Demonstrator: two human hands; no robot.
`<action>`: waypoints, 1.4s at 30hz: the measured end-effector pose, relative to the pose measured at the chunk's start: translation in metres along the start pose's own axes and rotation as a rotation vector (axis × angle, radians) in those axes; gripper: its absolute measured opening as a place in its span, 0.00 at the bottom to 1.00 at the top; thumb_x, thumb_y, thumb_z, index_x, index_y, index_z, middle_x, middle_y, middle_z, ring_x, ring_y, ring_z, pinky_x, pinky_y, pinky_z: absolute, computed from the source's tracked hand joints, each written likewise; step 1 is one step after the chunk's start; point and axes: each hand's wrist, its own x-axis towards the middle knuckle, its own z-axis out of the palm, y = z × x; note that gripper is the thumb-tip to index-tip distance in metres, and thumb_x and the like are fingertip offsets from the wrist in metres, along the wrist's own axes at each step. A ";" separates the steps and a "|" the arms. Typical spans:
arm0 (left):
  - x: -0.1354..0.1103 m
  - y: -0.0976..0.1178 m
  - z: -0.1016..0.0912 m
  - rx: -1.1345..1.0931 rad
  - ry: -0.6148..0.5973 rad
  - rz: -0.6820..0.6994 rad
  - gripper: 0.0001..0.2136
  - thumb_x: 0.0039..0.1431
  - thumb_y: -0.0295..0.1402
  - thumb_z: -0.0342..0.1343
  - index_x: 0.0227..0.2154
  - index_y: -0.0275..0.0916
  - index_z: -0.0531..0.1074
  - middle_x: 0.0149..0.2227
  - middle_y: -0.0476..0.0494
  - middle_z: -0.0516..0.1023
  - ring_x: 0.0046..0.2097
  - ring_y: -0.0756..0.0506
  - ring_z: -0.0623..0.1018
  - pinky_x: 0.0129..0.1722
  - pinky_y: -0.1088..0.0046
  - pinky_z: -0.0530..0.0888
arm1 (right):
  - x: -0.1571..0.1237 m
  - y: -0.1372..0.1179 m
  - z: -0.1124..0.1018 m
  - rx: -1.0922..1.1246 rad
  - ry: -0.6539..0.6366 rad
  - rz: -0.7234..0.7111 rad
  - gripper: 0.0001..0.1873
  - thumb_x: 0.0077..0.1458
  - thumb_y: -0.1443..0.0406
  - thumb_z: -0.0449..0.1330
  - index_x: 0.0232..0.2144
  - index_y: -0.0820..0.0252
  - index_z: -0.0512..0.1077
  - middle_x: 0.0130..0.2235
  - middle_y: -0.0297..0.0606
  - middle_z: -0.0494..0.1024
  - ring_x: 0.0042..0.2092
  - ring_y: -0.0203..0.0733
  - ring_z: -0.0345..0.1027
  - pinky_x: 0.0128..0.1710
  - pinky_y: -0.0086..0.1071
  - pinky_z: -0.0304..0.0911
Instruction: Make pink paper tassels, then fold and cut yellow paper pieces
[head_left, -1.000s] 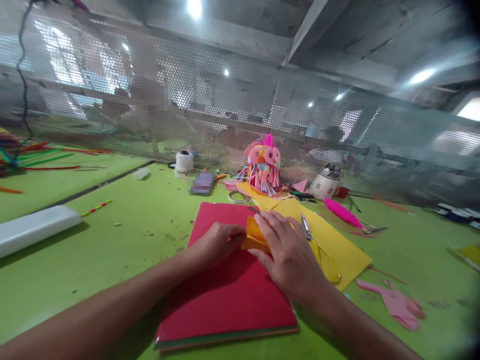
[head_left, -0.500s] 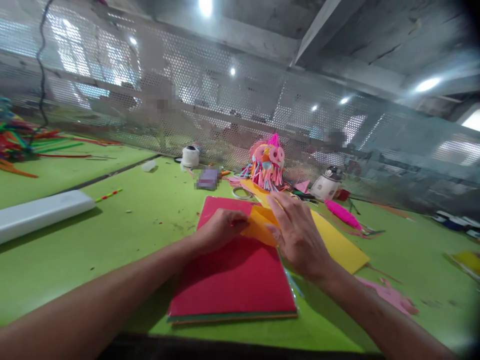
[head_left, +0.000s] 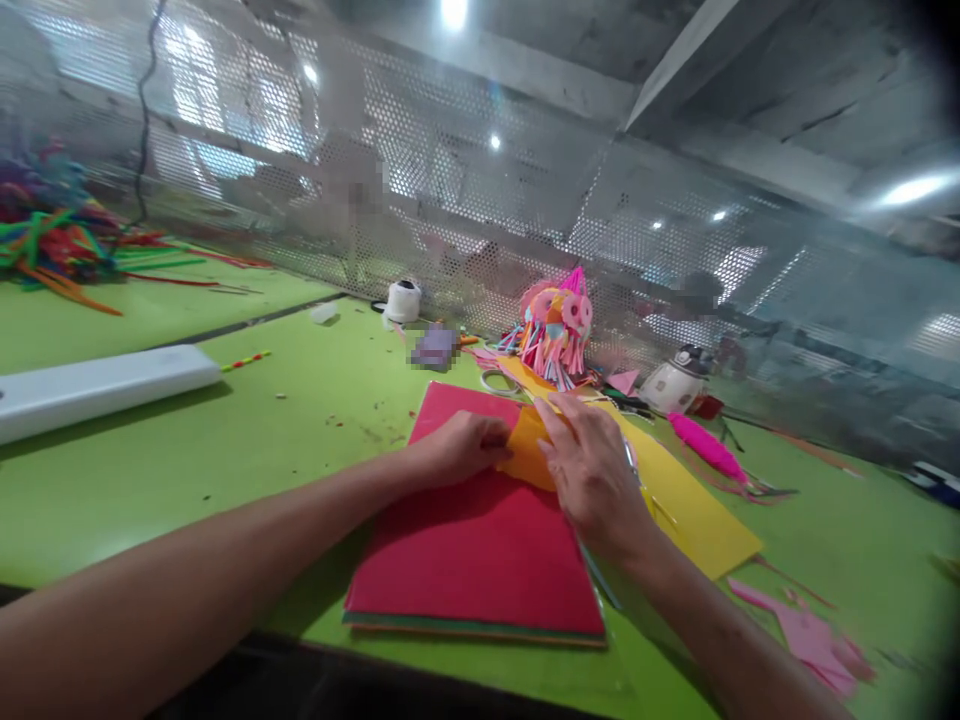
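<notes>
A small orange-yellow paper piece point(head_left: 525, 452) lies folded on a red sheet point(head_left: 480, 545) topping a stack of coloured paper. My left hand point(head_left: 461, 450) is curled, its fingertips pinching the paper's left edge. My right hand point(head_left: 592, 472) lies over the paper's right side, fingers stretched flat and pressing it down. A larger yellow sheet point(head_left: 694, 505) lies under and right of my right hand, with scissors point(head_left: 637, 475) partly hidden beside it.
A pink and orange fringed paper craft point(head_left: 556, 325) stands behind the sheets by the perforated metal screen point(head_left: 450, 180). A white thread spool point(head_left: 403, 300), a white jar point(head_left: 675, 378), a pink feathery stick point(head_left: 706, 447), pink scraps point(head_left: 814, 640) and a white box point(head_left: 97, 385) lie around.
The camera shifted left and tilted. My right hand went from covering the folded paper to sliding along it with fingers extended; my left hand kept its pinch on the left edge.
</notes>
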 end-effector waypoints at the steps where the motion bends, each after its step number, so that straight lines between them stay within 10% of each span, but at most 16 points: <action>1: 0.000 0.000 0.000 0.004 -0.005 -0.001 0.04 0.54 0.28 0.55 0.26 0.35 0.73 0.24 0.51 0.75 0.27 0.52 0.70 0.28 0.80 0.65 | -0.001 0.002 -0.001 0.008 0.016 0.009 0.25 0.65 0.66 0.48 0.63 0.64 0.57 0.60 0.53 0.64 0.62 0.54 0.54 0.59 0.54 0.51; 26: -0.001 0.010 0.001 0.038 -0.014 -0.007 0.12 0.59 0.33 0.52 0.23 0.34 0.73 0.20 0.51 0.70 0.23 0.53 0.64 0.24 0.79 0.59 | -0.007 0.003 0.014 0.202 0.151 0.062 0.23 0.64 0.70 0.48 0.61 0.62 0.61 0.42 0.48 0.67 0.46 0.50 0.64 0.46 0.45 0.66; 42: 0.004 0.021 -0.032 0.326 0.282 0.282 0.14 0.66 0.34 0.45 0.31 0.36 0.72 0.28 0.46 0.71 0.31 0.50 0.70 0.32 0.76 0.65 | -0.010 0.011 0.023 0.743 0.294 0.453 0.15 0.58 0.60 0.60 0.45 0.60 0.68 0.41 0.43 0.77 0.41 0.42 0.73 0.44 0.37 0.70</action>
